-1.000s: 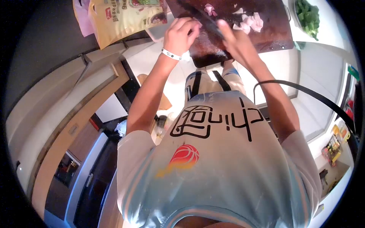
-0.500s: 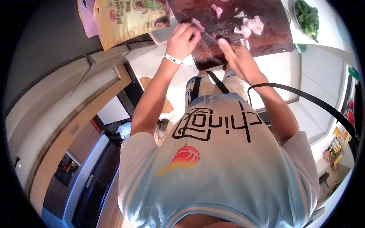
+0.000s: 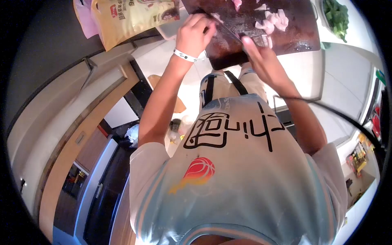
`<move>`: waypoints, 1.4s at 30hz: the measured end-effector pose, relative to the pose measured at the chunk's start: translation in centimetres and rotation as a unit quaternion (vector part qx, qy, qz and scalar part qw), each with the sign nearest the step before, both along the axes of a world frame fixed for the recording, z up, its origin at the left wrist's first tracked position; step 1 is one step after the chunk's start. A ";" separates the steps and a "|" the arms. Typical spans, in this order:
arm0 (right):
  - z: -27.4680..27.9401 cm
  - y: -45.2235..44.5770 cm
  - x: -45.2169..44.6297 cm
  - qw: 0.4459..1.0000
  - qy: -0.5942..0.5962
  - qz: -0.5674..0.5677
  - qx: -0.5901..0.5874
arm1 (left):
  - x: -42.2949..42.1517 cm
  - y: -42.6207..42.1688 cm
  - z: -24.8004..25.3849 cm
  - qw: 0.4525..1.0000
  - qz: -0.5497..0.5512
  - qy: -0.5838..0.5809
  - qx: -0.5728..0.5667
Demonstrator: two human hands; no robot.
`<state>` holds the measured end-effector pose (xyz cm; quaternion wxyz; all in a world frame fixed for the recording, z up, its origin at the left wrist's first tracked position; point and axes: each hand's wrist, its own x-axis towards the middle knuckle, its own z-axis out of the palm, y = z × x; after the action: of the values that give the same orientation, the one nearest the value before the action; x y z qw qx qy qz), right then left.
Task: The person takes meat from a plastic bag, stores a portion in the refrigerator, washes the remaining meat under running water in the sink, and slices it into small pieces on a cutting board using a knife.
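Observation:
My right hand (image 3: 265,63) is closed around the handle of a knife (image 3: 230,32), its thumb along the top. The thin blade slants up and left across the dark cutting board (image 3: 228,61). Beside the blade tip, my left hand (image 3: 195,36), with a white wristband, has its fingers bent and pressed on a small pale pink piece of meat (image 3: 217,17). My fingers partly hide that piece. Several cut pieces of pale meat (image 3: 272,22) lie on the board to the right of the knife, and a pinker piece (image 3: 237,4) is near the top edge.
A yellow printed food bag (image 3: 130,20) lies left of the board on the dark counter (image 3: 45,36). Leafy greens (image 3: 337,20) sit in a dish at the right. A black strap or cable (image 3: 326,108) passes by my right forearm. Drawers and cabinets stand lower left.
The view has shifted slightly, so the board sits a little higher and to the right. The knife remains in my right hand, and my left hand stays beside the blade.

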<state>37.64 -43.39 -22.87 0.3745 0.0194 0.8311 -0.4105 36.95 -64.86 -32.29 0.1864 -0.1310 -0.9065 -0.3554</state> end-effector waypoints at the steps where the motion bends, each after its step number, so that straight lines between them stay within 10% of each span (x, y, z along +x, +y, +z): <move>1: -0.1 0.7 0.8 1.000 0.002 -0.021 0.000 | 0.0 0.0 0.0 1.000 0.006 0.001 0.005; 6: -3.5 -3.5 -4.7 0.992 0.123 -0.015 -0.037 | 0.4 0.4 -0.2 1.000 0.004 0.015 0.013; 42: 0.0 -1.0 -1.7 0.997 -0.009 0.071 -0.034 | 2.0 0.3 -0.4 0.998 0.055 0.012 0.029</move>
<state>35.97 -44.37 -22.88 0.4108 -0.0481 0.8127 -0.4105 38.93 -64.52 -32.69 0.2202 -0.0797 -0.8995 -0.3689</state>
